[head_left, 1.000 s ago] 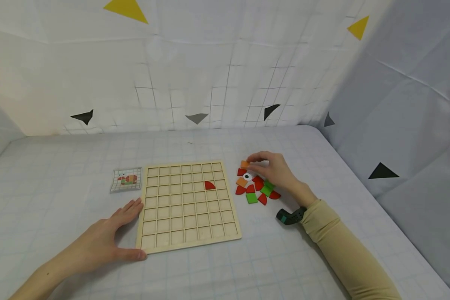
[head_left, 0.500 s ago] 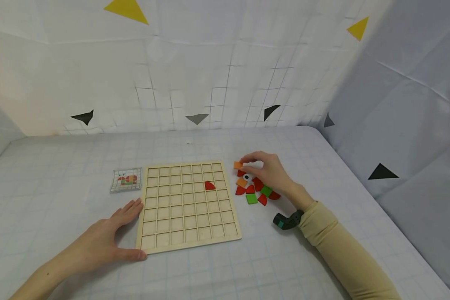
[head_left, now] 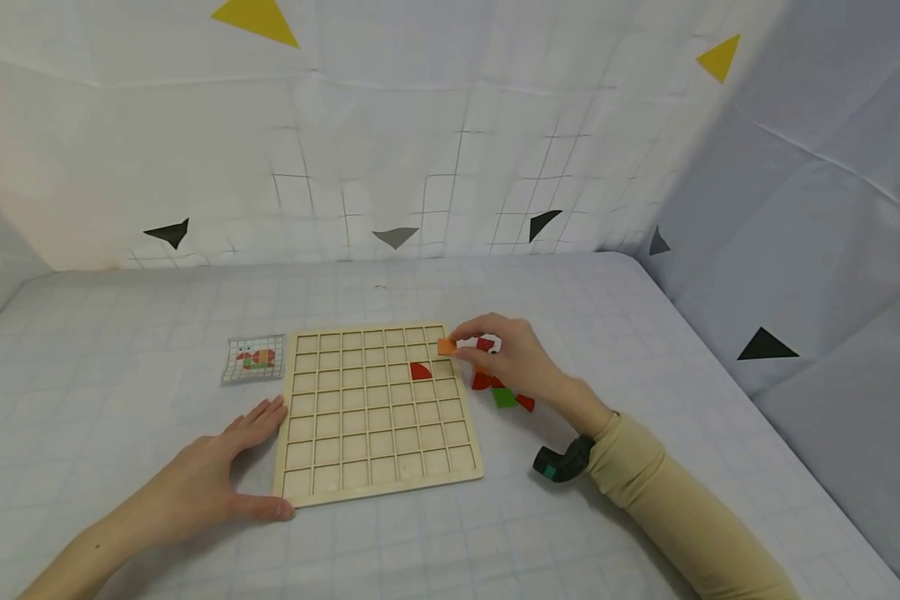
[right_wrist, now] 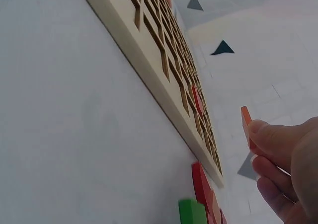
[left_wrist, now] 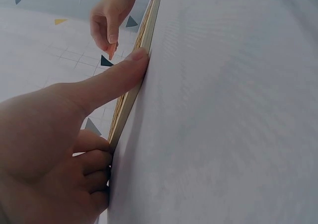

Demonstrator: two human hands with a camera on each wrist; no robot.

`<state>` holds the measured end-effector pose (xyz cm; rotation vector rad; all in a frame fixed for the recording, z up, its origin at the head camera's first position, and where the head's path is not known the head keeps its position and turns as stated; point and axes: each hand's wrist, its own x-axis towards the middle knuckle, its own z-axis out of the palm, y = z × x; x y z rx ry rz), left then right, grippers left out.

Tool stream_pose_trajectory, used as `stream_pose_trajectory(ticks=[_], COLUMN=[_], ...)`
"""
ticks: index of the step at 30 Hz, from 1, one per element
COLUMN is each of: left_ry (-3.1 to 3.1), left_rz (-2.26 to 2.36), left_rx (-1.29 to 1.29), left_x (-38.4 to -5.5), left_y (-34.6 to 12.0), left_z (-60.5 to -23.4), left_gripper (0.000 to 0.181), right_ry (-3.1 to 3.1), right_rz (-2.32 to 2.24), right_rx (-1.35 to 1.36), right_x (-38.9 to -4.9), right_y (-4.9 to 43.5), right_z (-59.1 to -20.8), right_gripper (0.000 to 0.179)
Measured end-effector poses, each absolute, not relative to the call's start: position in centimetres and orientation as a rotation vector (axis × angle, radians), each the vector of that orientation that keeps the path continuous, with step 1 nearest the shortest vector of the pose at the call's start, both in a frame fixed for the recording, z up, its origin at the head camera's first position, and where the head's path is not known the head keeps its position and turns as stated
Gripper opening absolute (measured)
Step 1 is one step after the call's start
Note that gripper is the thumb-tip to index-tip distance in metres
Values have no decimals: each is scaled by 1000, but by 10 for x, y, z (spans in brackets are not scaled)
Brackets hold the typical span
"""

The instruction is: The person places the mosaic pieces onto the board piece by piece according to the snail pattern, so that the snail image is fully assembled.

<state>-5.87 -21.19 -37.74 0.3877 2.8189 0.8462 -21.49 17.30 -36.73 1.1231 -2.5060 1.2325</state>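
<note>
1. Right hand [head_left: 506, 358] pinches an orange square [head_left: 446, 347] in the air by the right edge of the board [head_left: 381, 418].
2. A red piece [head_left: 420, 372] lies left of it.
3. Left hand [head_left: 206, 471], thumb spread, touches the left edge.

the gridded board [head_left: 378, 417] looks like smooth matt wood, the sleeve [head_left: 686, 508] (lightly wrinkled) like cloth.

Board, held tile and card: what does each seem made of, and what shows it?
Board: probably bare wood, matte; pale, with darker groove walls.
Held tile: perhaps painted wood or plastic, smooth; even orange.
Card: likely paper, finish unclear; thin and printed.
</note>
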Motion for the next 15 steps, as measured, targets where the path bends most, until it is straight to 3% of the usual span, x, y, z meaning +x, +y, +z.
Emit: stream_pose_trajectory(ticks=[15], left_ry=[2839], left_rz=[820], left_rx=[379], left_x=[-59], left_y=[-211], left_z=[-378], left_gripper=[121], right_ry=[-2504], right_rz=[1202], right_rx=[1182], right_x=[-196], right_y=[143], right_z=[-374], right_gripper=[23])
